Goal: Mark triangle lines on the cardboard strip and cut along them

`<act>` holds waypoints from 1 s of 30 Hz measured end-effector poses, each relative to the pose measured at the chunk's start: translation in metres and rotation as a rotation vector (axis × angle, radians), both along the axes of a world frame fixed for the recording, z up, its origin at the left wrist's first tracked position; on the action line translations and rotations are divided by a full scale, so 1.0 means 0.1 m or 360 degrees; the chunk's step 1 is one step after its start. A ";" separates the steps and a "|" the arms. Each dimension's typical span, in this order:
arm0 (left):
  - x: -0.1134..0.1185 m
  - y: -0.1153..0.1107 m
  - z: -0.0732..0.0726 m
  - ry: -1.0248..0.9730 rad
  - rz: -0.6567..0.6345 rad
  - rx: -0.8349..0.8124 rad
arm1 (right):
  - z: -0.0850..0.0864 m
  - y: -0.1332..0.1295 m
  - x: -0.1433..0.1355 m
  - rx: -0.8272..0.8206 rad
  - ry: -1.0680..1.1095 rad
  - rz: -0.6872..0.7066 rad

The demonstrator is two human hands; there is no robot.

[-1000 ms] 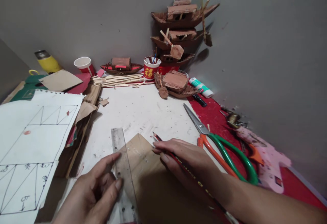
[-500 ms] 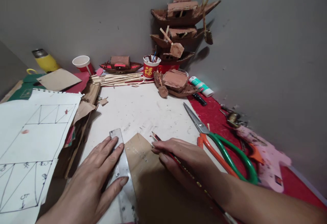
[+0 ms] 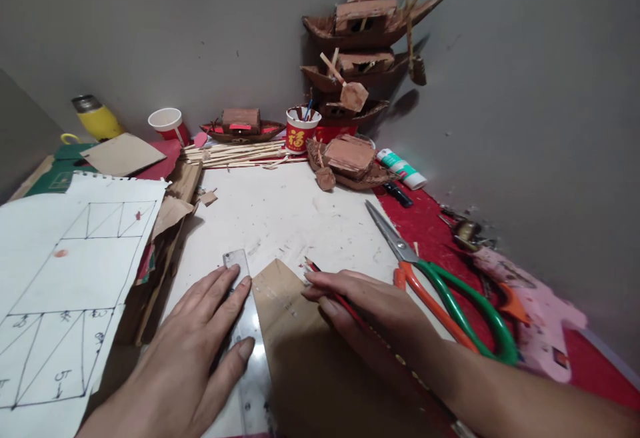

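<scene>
My left hand (image 3: 200,338) lies flat with its fingers spread, pressing on a clear plastic ruler (image 3: 251,365). Along the ruler's right side is a piece of brown cardboard (image 3: 285,318) with a pointed top end; its lower part is in shadow. In my right hand (image 3: 365,318) a dark red pencil (image 3: 380,338) is pinched, its tip pointing up and left, just past the cardboard's right upper edge. Whether the tip touches anything is unclear. Green-and-orange-handled scissors (image 3: 445,291) lie open to the right of that hand.
At left, a paper with a line drawing (image 3: 100,271) rests on stacked cardboard. Behind are wooden sticks (image 3: 235,153), a paint-stained paper cup (image 3: 303,131) and several brown model boats (image 3: 350,158). A white tube (image 3: 403,168) and a pink glue gun (image 3: 535,318) lie at right.
The whole view has shifted slightly, so things appear a little further right. Both hands, the ruler and the pencil keep nearly the same places on the cardboard.
</scene>
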State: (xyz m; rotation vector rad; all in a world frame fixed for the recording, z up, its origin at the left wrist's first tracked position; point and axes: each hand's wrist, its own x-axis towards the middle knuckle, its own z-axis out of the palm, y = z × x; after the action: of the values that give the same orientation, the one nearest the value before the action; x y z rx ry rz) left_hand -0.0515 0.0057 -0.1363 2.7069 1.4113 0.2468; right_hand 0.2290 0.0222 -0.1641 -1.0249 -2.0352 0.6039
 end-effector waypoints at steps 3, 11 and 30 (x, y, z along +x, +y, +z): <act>-0.06 0.01 0.14 0.0052 -0.0066 0.0005 | 0.03 0.00 0.00 -0.0073 0.0019 0.0011; -0.11 0.07 0.14 0.0229 -0.0233 0.0148 | 0.10 0.02 -0.03 0.0022 0.0046 0.0042; -0.02 0.00 0.07 0.0096 -0.0129 0.0064 | 0.13 0.02 -0.03 0.0016 0.0043 0.0053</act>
State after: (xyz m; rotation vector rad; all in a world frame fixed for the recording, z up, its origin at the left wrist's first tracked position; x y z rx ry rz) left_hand -0.0540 0.0061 -0.1291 2.8192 1.3216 0.1919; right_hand 0.2258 0.0246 -0.1507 -0.9737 -2.0331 0.6214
